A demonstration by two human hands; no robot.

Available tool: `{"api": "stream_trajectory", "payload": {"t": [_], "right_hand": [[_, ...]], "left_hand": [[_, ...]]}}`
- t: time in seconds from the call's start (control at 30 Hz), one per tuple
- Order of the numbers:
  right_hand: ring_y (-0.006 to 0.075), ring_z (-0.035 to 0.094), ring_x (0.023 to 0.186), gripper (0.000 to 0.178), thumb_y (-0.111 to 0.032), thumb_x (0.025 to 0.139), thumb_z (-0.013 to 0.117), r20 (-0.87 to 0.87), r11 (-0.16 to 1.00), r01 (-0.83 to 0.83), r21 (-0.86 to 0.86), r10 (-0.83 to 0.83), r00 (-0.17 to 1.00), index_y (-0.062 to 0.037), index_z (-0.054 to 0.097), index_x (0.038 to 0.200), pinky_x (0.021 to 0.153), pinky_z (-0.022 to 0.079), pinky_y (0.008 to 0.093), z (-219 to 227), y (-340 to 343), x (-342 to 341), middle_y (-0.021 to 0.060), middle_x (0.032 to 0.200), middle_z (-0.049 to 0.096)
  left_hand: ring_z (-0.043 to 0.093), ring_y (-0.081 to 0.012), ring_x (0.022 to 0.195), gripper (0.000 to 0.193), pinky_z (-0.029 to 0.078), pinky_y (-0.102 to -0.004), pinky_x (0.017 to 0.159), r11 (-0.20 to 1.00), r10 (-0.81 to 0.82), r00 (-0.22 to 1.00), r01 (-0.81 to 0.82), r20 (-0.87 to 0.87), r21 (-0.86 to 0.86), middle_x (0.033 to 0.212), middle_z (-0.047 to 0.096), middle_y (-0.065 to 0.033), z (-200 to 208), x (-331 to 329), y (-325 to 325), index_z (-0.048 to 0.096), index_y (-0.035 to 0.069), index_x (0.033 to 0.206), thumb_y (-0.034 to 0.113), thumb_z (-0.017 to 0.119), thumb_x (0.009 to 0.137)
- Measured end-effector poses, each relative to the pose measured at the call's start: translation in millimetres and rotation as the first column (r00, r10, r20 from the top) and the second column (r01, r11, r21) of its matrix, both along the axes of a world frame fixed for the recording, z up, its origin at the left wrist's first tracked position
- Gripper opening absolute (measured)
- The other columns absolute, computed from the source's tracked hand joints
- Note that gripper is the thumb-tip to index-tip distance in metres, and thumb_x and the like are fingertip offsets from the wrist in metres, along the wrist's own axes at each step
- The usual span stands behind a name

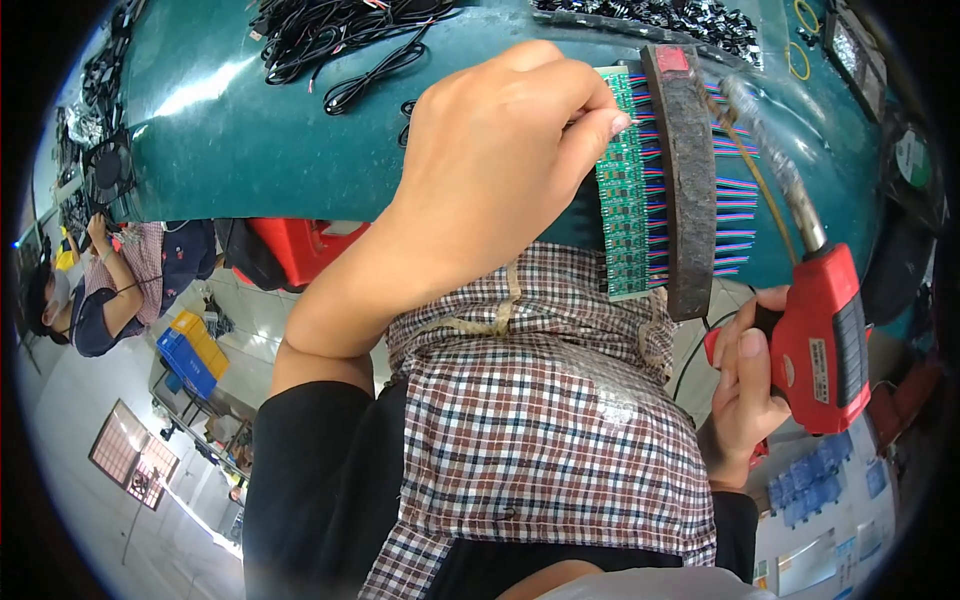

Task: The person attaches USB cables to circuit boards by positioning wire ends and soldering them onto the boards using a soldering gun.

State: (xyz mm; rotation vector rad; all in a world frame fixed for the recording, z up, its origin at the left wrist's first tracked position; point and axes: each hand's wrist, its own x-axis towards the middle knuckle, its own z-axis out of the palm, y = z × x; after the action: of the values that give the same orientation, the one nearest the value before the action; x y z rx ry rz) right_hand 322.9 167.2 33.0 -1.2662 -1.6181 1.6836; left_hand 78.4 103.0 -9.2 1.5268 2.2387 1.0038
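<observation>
My left hand [490, 140] reaches over the upper part of a long green circuit board panel [625, 220]. Its thumb and forefinger are pinched together at the board, and what they hold is too small to make out. A dark, heavy bar [688, 190] with a red patch at its far end lies across rows of thin multicoloured wires [735, 206]. The wires run from beneath the bar to the board's right edge. My right hand [745, 375] grips a red and black soldering gun [825, 335], its metal barrel pointing up and left toward the wires.
Black cable bundles [350, 45] lie on the green tabletop [230, 130], and a heap of small black parts [690, 25] is at the back. Yellow rings [798, 60] lie at far right. A co-worker [110, 280] sits at left, past a red stool [300, 250].
</observation>
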Motion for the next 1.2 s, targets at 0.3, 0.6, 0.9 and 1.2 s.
{"api": "stream_trajectory", "payload": {"t": [0.3,0.6,0.9,1.2], "right_hand": [[0.044,0.055,0.119,0.062,-0.009,0.078,0.07,-0.191,0.98,-0.197,-0.004,0.193,0.963,0.004,0.041,0.131,0.075,0.062,0.0378,15.8,23.7,-51.9,0.0231,0.136,0.042],[0.0487,0.046,0.131,0.064,-0.005,0.077,0.072,-0.121,0.936,-0.323,-0.14,0.307,0.944,0.0044,0.041,0.132,0.082,0.062,0.0442,13.7,21.6,-65.6,0.0285,0.151,0.029],[0.0472,0.044,0.133,0.062,-0.002,0.078,0.068,-0.092,0.937,-0.337,-0.091,0.329,0.94,0.0057,0.039,0.132,0.084,0.062,0.0428,14.6,20.3,-69.4,0.0282,0.152,0.029],[0.0468,0.04,0.136,0.063,0.0,0.076,0.066,-0.073,0.901,-0.394,-0.18,0.387,0.919,0.0012,0.04,0.134,0.088,0.059,0.0441,14.7,19.3,-68.3,0.0255,0.155,0.025]], "left_hand": [[0.054,-0.0123,0.058,0.01,0.043,-0.0257,0.053,1.0,-0.019,0.996,0.019,0.093,0.0,0.072,0.058,-0.0041,6.3,3.8,-2.4,0.068,0.001,0.086,0.009,0.074,0.085],[0.057,-0.014,0.058,0.01,0.044,-0.0269,0.052,1.0,0.001,0.996,-0.003,0.095,0.019,0.073,0.059,-0.0051,2.9,7.1,-5.4,0.069,0.002,0.085,0.009,0.074,0.084],[0.058,-0.0156,0.059,0.01,0.045,-0.0279,0.053,1.0,-0.002,0.998,0.001,0.061,0.018,0.073,0.06,-0.0051,1.6,6.2,-4.2,0.068,0.003,0.085,0.011,0.074,0.084],[0.056,-0.0156,0.058,0.01,0.044,-0.028,0.052,1.0,0.007,0.997,-0.009,0.072,0.019,0.073,0.059,-0.0049,0.0,5.3,-4.0,0.068,0.003,0.085,0.012,0.074,0.085]]}}
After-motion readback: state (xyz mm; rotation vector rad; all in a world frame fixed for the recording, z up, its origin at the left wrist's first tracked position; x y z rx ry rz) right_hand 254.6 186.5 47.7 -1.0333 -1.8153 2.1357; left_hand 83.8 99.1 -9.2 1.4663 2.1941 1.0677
